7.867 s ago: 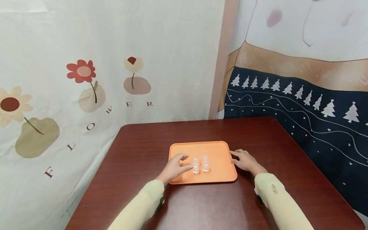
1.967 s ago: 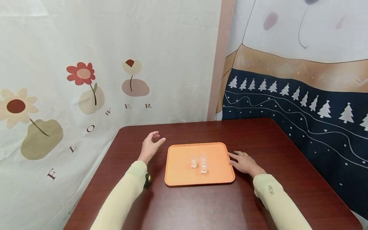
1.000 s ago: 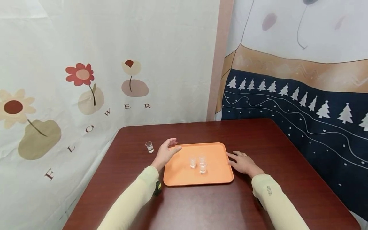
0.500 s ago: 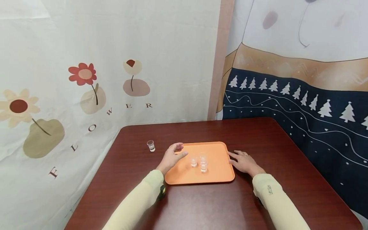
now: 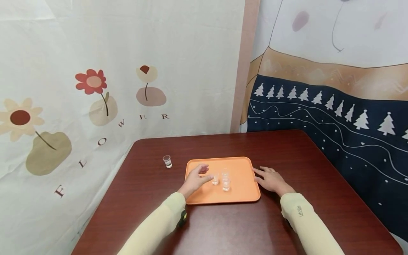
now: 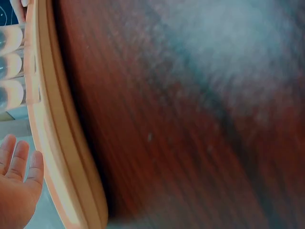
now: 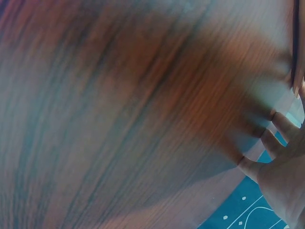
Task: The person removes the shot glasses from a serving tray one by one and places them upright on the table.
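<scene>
Three small clear shot glasses stand on the orange tray point(image 5: 242, 196): a left one point(image 5: 215, 180), a front right one point(image 5: 226, 185) and one behind it point(image 5: 225, 173). My left hand point(image 5: 195, 180) hovers over the tray's left part, thumb and fingers spread apart. Its thumb tip is by the left glass; whether it touches cannot be told. In the left wrist view, the visible fingers point(image 6: 18, 160) are straight and apart from the row of glasses point(image 6: 10, 64). Resting at the tray's right edge, my right hand point(image 5: 271, 180) has its fingertips against the rim.
Another shot glass point(image 5: 167, 161) stands on the dark red wooden table point(image 5: 153, 184), left of the tray. A flower-printed cloth point(image 5: 197, 71) hangs behind the table, and a dark blue tree-patterned one point(image 5: 318, 120) hangs on the right.
One shot glass went from the tray to the table's left side, where my left hand let it go. That hand then moved right, back over the tray. My right hand stayed put.
</scene>
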Motion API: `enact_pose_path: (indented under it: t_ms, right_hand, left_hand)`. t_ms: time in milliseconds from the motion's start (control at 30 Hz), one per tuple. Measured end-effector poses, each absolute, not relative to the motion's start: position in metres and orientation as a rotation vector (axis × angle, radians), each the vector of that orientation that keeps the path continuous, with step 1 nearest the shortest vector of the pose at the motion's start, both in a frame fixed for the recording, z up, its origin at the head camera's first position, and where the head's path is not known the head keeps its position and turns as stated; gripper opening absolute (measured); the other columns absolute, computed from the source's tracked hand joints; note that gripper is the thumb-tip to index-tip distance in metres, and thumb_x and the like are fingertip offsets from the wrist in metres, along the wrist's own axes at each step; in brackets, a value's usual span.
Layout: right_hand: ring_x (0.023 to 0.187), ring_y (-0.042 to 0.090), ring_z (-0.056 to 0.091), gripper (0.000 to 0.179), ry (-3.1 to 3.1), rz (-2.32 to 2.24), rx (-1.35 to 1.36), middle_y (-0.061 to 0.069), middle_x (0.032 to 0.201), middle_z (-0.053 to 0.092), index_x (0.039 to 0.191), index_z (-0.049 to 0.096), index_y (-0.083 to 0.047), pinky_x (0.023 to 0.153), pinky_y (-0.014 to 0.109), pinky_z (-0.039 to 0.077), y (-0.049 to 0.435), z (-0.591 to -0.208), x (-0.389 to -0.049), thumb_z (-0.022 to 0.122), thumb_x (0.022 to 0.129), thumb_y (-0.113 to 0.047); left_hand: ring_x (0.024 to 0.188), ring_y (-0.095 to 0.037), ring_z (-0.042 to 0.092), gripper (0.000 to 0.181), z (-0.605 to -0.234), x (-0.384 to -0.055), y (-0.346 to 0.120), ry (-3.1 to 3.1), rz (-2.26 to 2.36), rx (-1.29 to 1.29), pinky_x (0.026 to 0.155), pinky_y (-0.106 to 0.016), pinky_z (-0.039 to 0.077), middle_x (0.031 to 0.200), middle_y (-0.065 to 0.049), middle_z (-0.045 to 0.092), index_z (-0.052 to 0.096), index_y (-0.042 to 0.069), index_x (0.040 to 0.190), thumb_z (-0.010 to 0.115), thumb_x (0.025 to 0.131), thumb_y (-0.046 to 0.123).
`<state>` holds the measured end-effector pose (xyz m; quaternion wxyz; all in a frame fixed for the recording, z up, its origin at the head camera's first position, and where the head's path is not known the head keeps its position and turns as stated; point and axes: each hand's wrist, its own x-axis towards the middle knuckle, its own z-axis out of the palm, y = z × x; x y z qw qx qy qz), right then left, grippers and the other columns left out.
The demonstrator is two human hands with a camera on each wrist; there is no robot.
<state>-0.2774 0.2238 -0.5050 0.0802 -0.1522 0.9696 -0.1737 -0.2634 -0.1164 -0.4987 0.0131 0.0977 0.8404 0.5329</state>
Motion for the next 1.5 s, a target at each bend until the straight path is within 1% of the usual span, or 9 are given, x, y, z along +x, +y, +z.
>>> enact_pose_path:
  t_ms: [200,433,633,833,1100,1333,1400,1500]
  right_hand:
    - [0.136,0.053,0.032,0.054,2.899,-0.524,-0.459,0.03,0.149,0.037,0.152,0.042,-0.016,0.105,0.068,0.027,0.224,-0.505,-0.276,0.051,0.103,-0.037]
    - [0.136,0.053,0.031,0.055,2.896,-0.537,-0.463,0.03,0.149,0.036,0.152,0.041,-0.016,0.105,0.068,0.027,0.224,-0.507,-0.275,0.051,0.103,-0.038]
    - [0.136,0.053,0.031,0.054,2.899,-0.531,-0.457,0.03,0.149,0.037,0.152,0.042,-0.016,0.105,0.068,0.027,0.223,-0.506,-0.275,0.051,0.103,-0.037]
    - [0.135,0.052,0.032,0.053,2.911,-0.527,-0.465,0.03,0.149,0.038,0.151,0.043,-0.015,0.105,0.068,0.027,0.223,-0.506,-0.274,0.051,0.103,-0.037]
    - [0.136,0.052,0.032,0.054,2.907,-0.529,-0.463,0.029,0.149,0.037,0.152,0.042,-0.015,0.105,0.068,0.027,0.223,-0.505,-0.274,0.05,0.103,-0.038]
    - [0.136,0.052,0.031,0.054,2.903,-0.545,-0.455,0.03,0.149,0.037,0.152,0.042,-0.016,0.106,0.068,0.027,0.222,-0.505,-0.274,0.051,0.103,-0.038]
    - [0.136,0.052,0.032,0.054,2.907,-0.541,-0.458,0.03,0.149,0.037,0.152,0.042,-0.015,0.106,0.068,0.027,0.222,-0.505,-0.274,0.051,0.103,-0.037]
    - [0.136,0.052,0.032,0.054,2.909,-0.542,-0.454,0.03,0.149,0.037,0.152,0.042,-0.015,0.105,0.068,0.027,0.222,-0.504,-0.274,0.051,0.103,-0.037]
  left_hand:
    - [0.118,-0.035,0.056,0.059,-0.505,-0.262,-0.111,2.603,1.63,0.327,0.096,-0.046,0.049,0.13,-0.019,0.059,0.052,0.0,0.138,0.077,0.089,0.02]
    - [0.119,-0.033,0.057,0.056,-0.507,-0.259,-0.106,2.598,1.605,0.311,0.099,-0.045,0.047,0.129,-0.016,0.061,0.054,0.001,0.137,0.077,0.089,0.018]
    - [0.116,-0.032,0.06,0.05,-0.508,-0.259,-0.103,2.615,1.608,0.295,0.098,-0.044,0.049,0.125,-0.014,0.062,0.058,0.001,0.131,0.077,0.088,0.017]
    - [0.112,-0.032,0.062,0.044,-0.51,-0.261,-0.1,2.629,1.626,0.329,0.097,-0.043,0.049,0.118,-0.013,0.065,0.059,-0.002,0.125,0.077,0.088,0.014]
    - [0.105,-0.028,0.063,0.04,-0.51,-0.262,-0.1,2.651,1.604,0.333,0.09,-0.041,0.052,0.107,-0.007,0.066,0.062,-0.001,0.12,0.078,0.087,0.014]
    - [0.098,-0.023,0.063,0.031,-0.51,-0.263,-0.101,2.664,1.587,0.332,0.081,-0.033,0.053,0.101,-0.005,0.067,0.064,0.0,0.112,0.077,0.087,0.012]
    - [0.097,-0.022,0.063,0.03,-0.509,-0.264,-0.102,2.67,1.586,0.325,0.08,-0.032,0.053,0.1,-0.005,0.067,0.064,0.001,0.111,0.077,0.087,0.013]
    - [0.098,-0.023,0.064,0.031,-0.508,-0.266,-0.104,2.684,1.589,0.309,0.082,-0.035,0.053,0.1,-0.003,0.067,0.064,0.002,0.112,0.077,0.088,0.015]
